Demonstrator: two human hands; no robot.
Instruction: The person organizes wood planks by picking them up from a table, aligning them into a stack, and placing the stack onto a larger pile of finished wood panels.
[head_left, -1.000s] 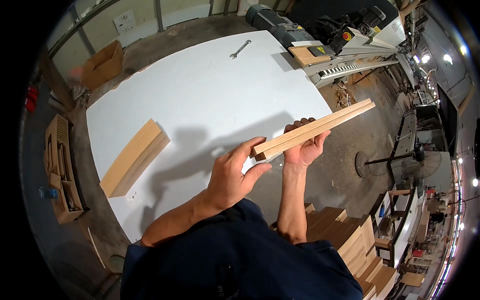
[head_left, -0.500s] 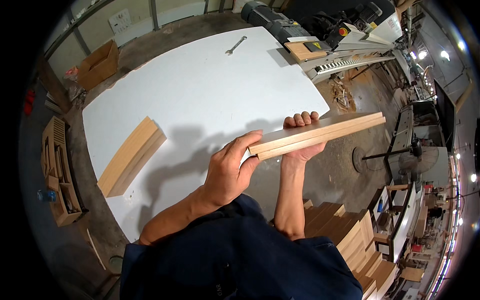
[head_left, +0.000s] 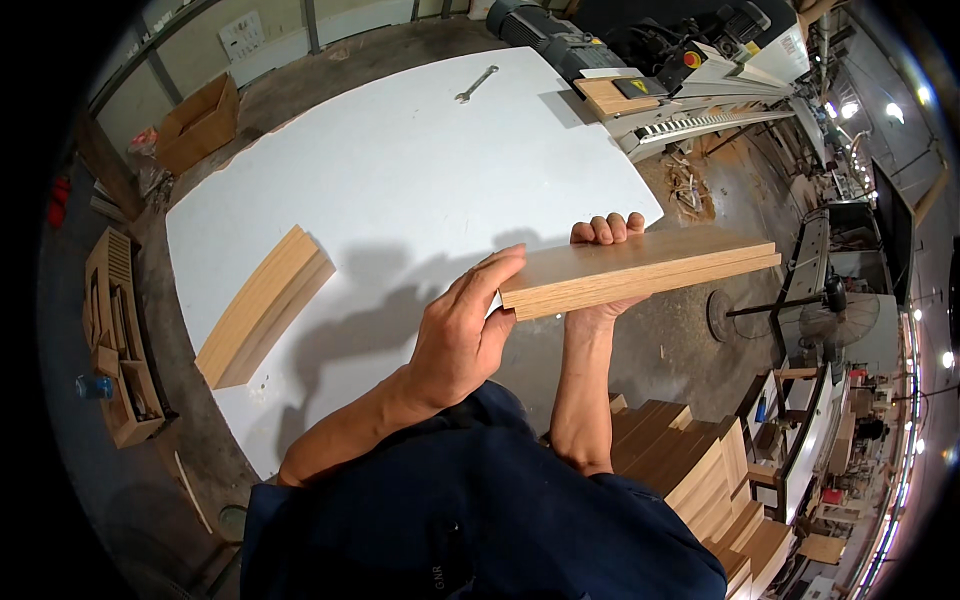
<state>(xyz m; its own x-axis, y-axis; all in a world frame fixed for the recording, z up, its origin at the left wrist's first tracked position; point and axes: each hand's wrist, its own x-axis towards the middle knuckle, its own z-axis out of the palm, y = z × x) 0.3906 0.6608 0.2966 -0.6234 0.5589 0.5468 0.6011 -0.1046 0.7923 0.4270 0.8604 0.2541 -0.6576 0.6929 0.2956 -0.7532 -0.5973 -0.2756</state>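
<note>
- While the left hand (head_left: pixel 455 330) grips its left end and the right hand (head_left: pixel 608 230) wraps mid-length, where's the wood piece (head_left: pixel 640 262)?
- Held up by the worktop's (head_left: pixel 400 150) right corner, right end jutting past.
- Handling?
- Probably stiff, moderate weight; smooth face may slip. Take the long edges near the middle.
- Shape?
- Flat, straight, pale-grained, stepped edge. One board or two, can't tell.

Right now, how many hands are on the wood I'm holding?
2. Your left hand grips the left end of the wood. Your right hand is farther along, fingers over the far edge, its middle hidden beneath.
</note>
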